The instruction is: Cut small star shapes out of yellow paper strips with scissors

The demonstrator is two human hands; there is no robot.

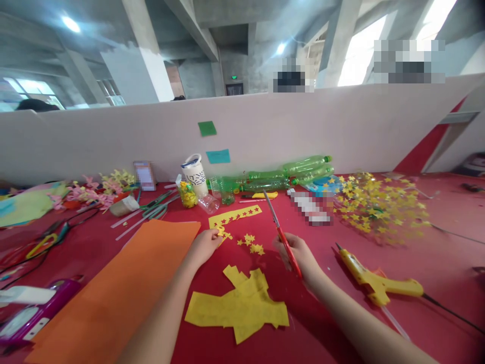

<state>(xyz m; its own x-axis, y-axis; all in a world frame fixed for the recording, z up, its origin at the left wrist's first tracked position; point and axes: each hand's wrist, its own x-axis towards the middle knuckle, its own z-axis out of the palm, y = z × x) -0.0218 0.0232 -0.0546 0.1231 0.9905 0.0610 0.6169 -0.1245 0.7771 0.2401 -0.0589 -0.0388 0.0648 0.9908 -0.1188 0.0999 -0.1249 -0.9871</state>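
Observation:
My left hand (205, 246) is closed, with yellow stars (225, 233) at its fingertips. Just beyond it lies a yellow strip (234, 214) with a row of star-shaped holes. Red-handled scissors (288, 248) are gripped in my right hand (301, 254), blades pointing up and away, apart from any material. Between the hands are several loose yellow stars (257, 249) on the red tabletop. Closer to me, irregular yellow felt-like pieces (231, 306) lie overlapping.
Orange sheets (125, 283) cover the left. At right are a yellow glue gun (379, 283) and a bunch of yellow stars (375, 207). Green plastic bottles (306, 164), a white cup (194, 177) and a star-filled container (187, 194) stand along the white partition (257, 126).

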